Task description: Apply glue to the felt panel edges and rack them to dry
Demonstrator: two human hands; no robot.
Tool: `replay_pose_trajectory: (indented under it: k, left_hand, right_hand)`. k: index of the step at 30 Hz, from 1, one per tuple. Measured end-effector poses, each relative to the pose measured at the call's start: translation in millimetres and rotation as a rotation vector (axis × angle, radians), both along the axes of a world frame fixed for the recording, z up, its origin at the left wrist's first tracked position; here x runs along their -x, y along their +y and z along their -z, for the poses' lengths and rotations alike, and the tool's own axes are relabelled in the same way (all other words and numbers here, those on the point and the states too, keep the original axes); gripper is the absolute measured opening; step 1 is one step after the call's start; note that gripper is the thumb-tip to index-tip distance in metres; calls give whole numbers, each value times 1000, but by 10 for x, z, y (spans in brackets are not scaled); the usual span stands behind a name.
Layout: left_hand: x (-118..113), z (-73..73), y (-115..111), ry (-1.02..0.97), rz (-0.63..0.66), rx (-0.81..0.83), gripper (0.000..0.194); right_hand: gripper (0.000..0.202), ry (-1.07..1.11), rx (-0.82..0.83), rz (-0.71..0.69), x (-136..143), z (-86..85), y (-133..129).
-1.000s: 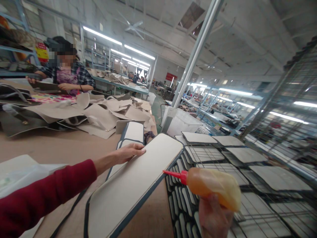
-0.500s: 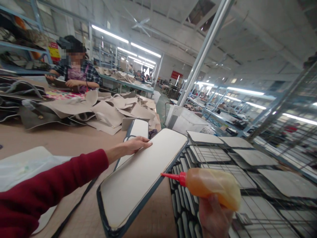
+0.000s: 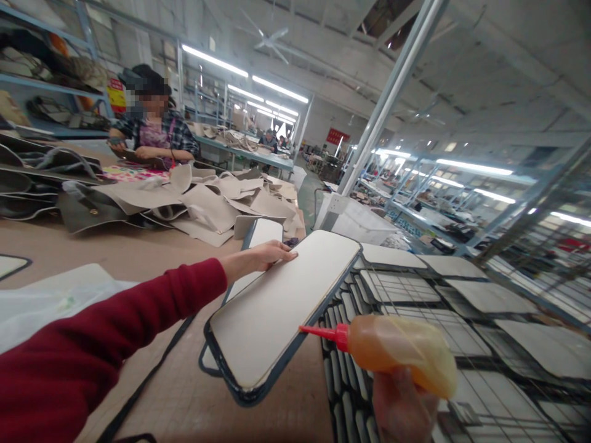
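Note:
My left hand, in a dark red sleeve, grips the left long edge of a long white panel with a dark blue border and holds it off the brown worktable, far end tilted up toward the rack. My right hand is shut on a soft orange squeeze bottle with a red nozzle. The nozzle tip sits at the panel's right edge. A second similar panel lies flat just beyond my left hand.
A black wire rack at the right carries several white panels. Beige cut pieces and dark bags pile up at the back left, where a seated person works. A clear plastic sheet lies at the left.
The panel has risen off the table and moved to the right and away, toward the rack; its near end is now in view. The bottle has stayed nearly in place.

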State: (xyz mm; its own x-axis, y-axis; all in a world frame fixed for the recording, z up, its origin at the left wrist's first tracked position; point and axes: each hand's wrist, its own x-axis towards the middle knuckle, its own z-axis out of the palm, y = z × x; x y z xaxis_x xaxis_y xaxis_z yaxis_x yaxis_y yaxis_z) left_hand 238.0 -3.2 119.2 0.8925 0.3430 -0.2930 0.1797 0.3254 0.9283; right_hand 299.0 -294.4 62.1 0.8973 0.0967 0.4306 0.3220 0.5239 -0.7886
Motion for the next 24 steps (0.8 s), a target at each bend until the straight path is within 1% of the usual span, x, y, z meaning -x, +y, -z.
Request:
replay_pose_trajectory:
  k: [3,5,9,11,15,19,21,24]
  left_hand:
    - [-51,-21,11,17,-12,-14,30]
    - [-87,-31,25,32,-33,-23,24]
    - [-146,-56,57,64,-75,-41,19]
    - [-166,-67,76,70,-84,-41,19]
    - [-190,-84,124,77,-109,-45,20]
    - [-196,-99,174,89,-138,-51,20]
    - [-200,-101,197,92,-157,-56,19]
    - [-217,-84,230,88,-193,-69,21]
  right_hand:
    - [50,6,22,19,8,44,-14]
    - [52,-3,68,43,0,85,-38]
    - [50,-75,197,94,-52,183,-103]
    - [47,-91,215,97,-58,214,-117]
    - [35,-73,153,92,35,190,-63]
    - [26,39,58,54,136,159,7]
    - [27,74,47,10,136,198,4]
    - [39,73,47,-49,113,300,-24]
